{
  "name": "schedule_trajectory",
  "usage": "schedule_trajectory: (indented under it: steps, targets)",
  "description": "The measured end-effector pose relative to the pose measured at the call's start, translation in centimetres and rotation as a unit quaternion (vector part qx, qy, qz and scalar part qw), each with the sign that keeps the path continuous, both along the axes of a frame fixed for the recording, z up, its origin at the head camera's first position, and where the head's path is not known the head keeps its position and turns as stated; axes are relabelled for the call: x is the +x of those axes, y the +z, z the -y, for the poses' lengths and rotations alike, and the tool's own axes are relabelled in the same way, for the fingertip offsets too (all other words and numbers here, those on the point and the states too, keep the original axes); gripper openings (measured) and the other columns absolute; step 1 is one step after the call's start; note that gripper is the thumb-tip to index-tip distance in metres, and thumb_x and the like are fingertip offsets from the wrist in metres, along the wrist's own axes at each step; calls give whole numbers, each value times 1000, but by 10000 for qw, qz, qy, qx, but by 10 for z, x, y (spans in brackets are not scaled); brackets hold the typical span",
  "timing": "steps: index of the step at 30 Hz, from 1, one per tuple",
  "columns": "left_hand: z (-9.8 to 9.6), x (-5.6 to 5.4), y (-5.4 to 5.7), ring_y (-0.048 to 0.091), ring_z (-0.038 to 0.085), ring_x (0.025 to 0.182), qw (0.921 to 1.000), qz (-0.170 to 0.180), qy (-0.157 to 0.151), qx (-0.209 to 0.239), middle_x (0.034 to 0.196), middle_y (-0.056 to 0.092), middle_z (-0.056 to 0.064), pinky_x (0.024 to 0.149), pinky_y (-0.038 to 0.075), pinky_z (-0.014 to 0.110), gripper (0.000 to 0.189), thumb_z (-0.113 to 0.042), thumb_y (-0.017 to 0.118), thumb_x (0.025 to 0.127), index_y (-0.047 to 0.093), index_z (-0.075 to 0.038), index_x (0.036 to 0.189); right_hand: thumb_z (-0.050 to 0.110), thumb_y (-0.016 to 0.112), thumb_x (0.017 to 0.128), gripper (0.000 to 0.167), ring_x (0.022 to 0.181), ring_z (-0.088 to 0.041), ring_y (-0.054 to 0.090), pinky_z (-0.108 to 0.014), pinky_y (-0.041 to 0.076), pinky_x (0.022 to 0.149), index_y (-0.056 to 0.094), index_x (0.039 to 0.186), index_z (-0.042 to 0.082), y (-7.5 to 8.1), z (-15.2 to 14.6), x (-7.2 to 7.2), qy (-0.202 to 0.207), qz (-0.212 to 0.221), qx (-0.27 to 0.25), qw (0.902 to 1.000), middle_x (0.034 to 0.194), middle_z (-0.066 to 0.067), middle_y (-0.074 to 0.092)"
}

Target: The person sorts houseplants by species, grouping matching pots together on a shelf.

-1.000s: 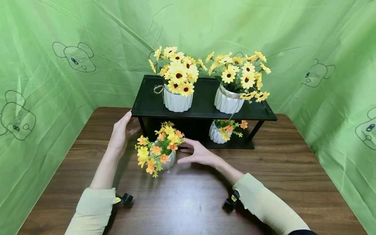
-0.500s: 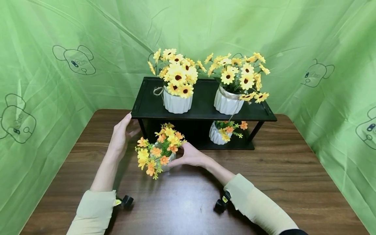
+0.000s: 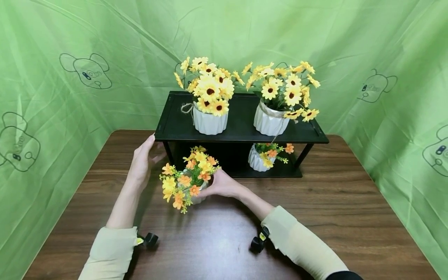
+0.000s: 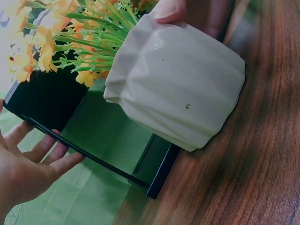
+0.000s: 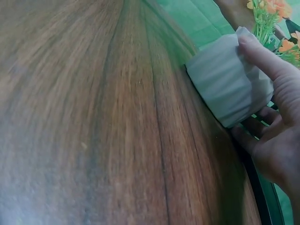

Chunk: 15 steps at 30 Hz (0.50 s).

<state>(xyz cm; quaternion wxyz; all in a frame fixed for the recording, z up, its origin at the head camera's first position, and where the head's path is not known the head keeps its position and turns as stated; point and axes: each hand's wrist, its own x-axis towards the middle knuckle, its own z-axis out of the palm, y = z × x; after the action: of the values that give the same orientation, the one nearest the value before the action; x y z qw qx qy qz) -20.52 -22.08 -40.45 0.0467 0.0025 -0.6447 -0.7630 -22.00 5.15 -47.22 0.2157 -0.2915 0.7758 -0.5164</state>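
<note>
A white fluted flower pot (image 4: 183, 84) with orange and yellow flowers (image 3: 185, 179) stands on the wooden table, in front of the black two-tier shelf (image 3: 241, 116). My right hand (image 3: 225, 184) grips this pot from its right side. In the right wrist view, the thumb lies at the rim of the pot (image 5: 225, 79) and the fingers reach around its far side. My left hand (image 3: 141, 161) touches the shelf's left end. In the left wrist view, its fairly straight fingers (image 4: 65, 162) lie along the thin black side bar.
Two white pots of yellow daisies, one left (image 3: 210, 123) and one right (image 3: 271, 121), stand on the top tier. A smaller potted plant (image 3: 259, 160) sits on the lower tier's right. Green cloth (image 3: 140, 77) surrounds the wooden table (image 3: 332, 217).
My right hand has moved left and closed its thumb and fingers around the flower pot, where before it was beside it. The left hand has stayed at the shelf's end.
</note>
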Motion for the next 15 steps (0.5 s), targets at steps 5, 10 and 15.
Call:
schedule_trajectory:
  steps: [5,10,15]
  targets:
    - [1,0,0,57,12,119,10000,-21,-27,46,119,66,-16,108,48,37,33,-46,48,108,68,-29,130,17,93,75,66,112,-4,63,-26,52,101,63,133,18,-1,2,-1,-90,-91,-182,9998,124,2,73]
    - [1,1,0,60,11,114,9999,-76,-24,144,114,68,-11,104,53,32,29,-44,49,108,71,-30,122,11,96,70,89,129,-9,58,-30,47,114,51,145,21,-1,5,-5,-14,-337,-624,9975,140,3,64]
    - [2,1,0,60,11,113,9998,-87,-25,174,112,68,-11,103,53,32,28,-44,50,108,72,-31,119,10,97,68,90,128,-12,60,-32,48,113,51,144,22,1,3,-9,151,-392,-753,9963,137,2,65]
